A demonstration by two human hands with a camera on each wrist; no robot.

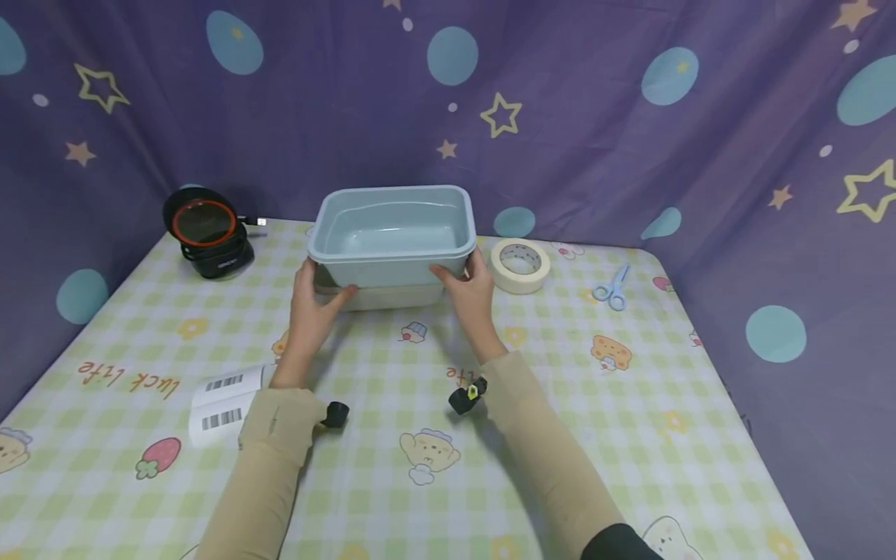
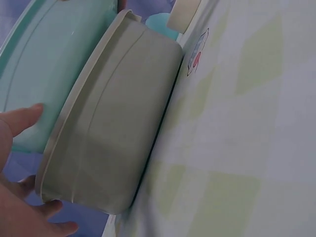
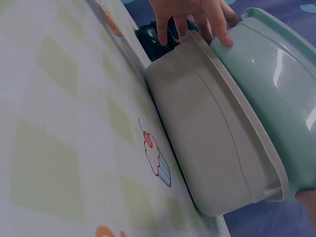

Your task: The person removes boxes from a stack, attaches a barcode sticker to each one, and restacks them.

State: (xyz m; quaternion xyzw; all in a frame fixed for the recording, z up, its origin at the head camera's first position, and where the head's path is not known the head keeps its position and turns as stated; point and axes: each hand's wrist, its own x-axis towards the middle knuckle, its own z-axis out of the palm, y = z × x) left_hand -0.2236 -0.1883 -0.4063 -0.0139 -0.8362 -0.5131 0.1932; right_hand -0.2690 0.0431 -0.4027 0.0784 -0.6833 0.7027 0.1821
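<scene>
A light blue plastic basin (image 1: 392,271) sits partly inside a grey-white basin (image 1: 399,298) of similar shape at the back of the table. My left hand (image 1: 306,319) holds the blue basin's left side, its thumb on the front wall. In the left wrist view, other fingers of that hand are close to the grey basin's rim (image 2: 66,116). On the opposite side my right hand (image 1: 474,307) holds the blue basin, thumb in front and fingers around the right end. A gap shows between the blue wall (image 3: 266,84) and the grey rim in the right wrist view.
Right of the basins lies a roll of masking tape (image 1: 520,266), with blue scissors (image 1: 613,289) farther right. A black round device with an orange-red ring (image 1: 206,232) and a cable stands back left. A barcode label sheet (image 1: 222,404) lies near my left forearm. A patterned curtain (image 1: 350,109) hangs behind.
</scene>
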